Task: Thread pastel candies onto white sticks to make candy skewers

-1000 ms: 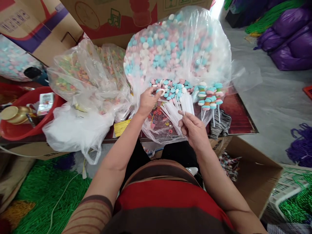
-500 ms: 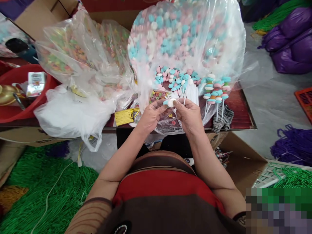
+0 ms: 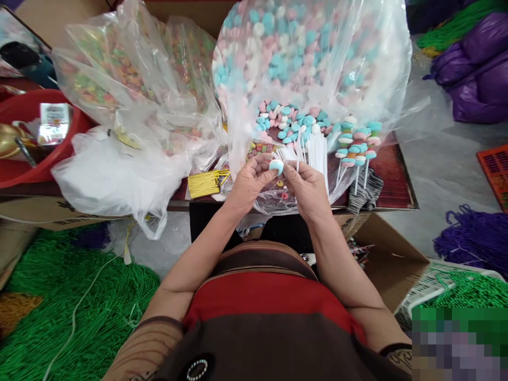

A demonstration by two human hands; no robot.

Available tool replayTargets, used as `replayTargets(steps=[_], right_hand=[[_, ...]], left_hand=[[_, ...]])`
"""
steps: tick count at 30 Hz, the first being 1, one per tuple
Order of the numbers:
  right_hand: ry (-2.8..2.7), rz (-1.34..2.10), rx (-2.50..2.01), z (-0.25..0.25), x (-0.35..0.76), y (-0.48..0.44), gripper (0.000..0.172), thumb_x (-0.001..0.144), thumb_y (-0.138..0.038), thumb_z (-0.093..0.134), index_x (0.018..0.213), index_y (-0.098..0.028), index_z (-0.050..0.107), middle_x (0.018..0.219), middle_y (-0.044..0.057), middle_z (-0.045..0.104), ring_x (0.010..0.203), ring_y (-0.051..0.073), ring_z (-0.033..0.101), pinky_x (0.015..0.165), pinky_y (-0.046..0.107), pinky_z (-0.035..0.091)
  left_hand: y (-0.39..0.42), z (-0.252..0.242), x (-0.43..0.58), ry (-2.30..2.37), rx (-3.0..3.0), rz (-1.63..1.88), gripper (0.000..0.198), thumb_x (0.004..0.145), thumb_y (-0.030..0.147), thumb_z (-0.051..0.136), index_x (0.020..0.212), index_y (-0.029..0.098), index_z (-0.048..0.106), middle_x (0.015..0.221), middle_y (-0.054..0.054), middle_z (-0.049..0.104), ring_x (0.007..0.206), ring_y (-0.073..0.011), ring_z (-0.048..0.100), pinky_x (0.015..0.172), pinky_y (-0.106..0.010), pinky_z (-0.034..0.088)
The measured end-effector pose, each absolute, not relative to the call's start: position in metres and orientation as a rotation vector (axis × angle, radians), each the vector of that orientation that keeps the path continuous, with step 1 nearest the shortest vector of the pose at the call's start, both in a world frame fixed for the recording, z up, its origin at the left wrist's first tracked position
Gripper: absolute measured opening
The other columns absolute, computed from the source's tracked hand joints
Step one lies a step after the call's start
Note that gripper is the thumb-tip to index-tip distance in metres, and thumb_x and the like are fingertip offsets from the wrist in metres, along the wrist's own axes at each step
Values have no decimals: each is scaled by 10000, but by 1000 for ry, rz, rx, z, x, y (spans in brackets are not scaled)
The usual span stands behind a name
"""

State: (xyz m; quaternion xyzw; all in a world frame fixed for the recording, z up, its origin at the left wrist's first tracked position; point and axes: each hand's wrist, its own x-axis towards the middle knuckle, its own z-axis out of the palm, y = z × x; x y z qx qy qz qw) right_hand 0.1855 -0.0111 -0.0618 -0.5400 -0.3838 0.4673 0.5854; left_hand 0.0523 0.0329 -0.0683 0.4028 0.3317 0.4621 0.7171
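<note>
My left hand (image 3: 251, 182) pinches a blue and white candy piece (image 3: 277, 167) between thumb and fingers. Close on its right, my right hand (image 3: 307, 185) is closed with its fingertips near the candy; what they grip is too small to make out. White sticks (image 3: 317, 153) lie just behind the hands. Beyond them, loose pink, blue and white candies (image 3: 291, 120) spill from a big clear bag (image 3: 317, 53). Several filled candy sticks (image 3: 357, 145) rest at the right. Small ring-shaped pieces (image 3: 260, 150) lie behind my left hand.
Yellow ties (image 3: 203, 183) and a white plastic bag (image 3: 115, 169) are left of my hands. A red basin (image 3: 39, 168) stands farther left, a striped cloth (image 3: 365, 191) near the table's right end. An open cardboard box (image 3: 391, 259) sits below.
The candy between my fingers has turned, showing its blue and white faces differently. My hands stay close together. The whole view has shifted slightly.
</note>
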Motion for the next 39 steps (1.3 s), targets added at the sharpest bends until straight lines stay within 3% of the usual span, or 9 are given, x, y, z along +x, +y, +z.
replayTargets(steps=[3, 7, 13, 17, 23, 33, 39], right_hand=[[-925, 1145, -1254, -56, 188, -19, 428, 886, -616, 679, 1046, -222, 734, 748, -6, 612, 508, 81, 391, 424, 232, 289], [-883, 1104, -1228, -49, 189, -38, 333, 934, -489, 645, 1165, -259, 714, 856, 3, 674, 507, 73, 404, 426, 224, 302], [-1134, 1237, -1429, -54, 185, -65, 405, 978, -494, 569, 1220, -207, 722, 584, -51, 610, 405, 80, 449, 422, 221, 342], [-1317, 1127, -1531, -51, 186, -68, 376, 998, -406, 508, 1176, -193, 761, 463, -71, 511, 401, 94, 425, 451, 223, 345], [-1437, 987, -1547, -43, 190, -67, 345, 972, -340, 501, 1041, -181, 799, 473, -61, 447, 450, 109, 414, 506, 247, 349], [-1461, 1043, -1624, -30, 198, -69, 387, 960, -366, 481, 1022, -162, 804, 502, -45, 416, 509, 126, 412, 535, 260, 336], [-1437, 1060, -1683, -31, 201, -67, 381, 953, -410, 493, 902, -164, 780, 506, -43, 425, 522, 125, 414, 546, 261, 342]], left_hand=[[36, -71, 51, 783, 843, 1041, 316, 691, 255, 894, 955, 190, 732, 874, 26, 768, 720, -77, 692, 684, -192, 556], [41, -71, 47, 860, 711, 1057, 196, 729, 169, 831, 897, 186, 731, 788, 48, 742, 631, -63, 670, 619, -188, 530], [41, -65, 43, 827, 585, 949, 210, 766, 125, 835, 944, 176, 738, 877, 28, 754, 703, -64, 685, 702, -207, 552], [41, -67, 44, 789, 570, 946, 199, 756, 148, 863, 908, 178, 738, 840, 32, 748, 706, -68, 686, 693, -206, 557], [41, -71, 44, 833, 681, 1008, 243, 729, 197, 895, 924, 199, 751, 866, 31, 753, 723, -75, 675, 703, -215, 558], [43, -79, 42, 826, 898, 1036, 382, 669, 359, 941, 966, 209, 754, 935, 11, 762, 773, -100, 679, 724, -233, 572], [41, -81, 43, 901, 1092, 1015, 339, 727, 357, 902, 984, 205, 742, 932, -7, 764, 828, -121, 687, 798, -251, 571]])
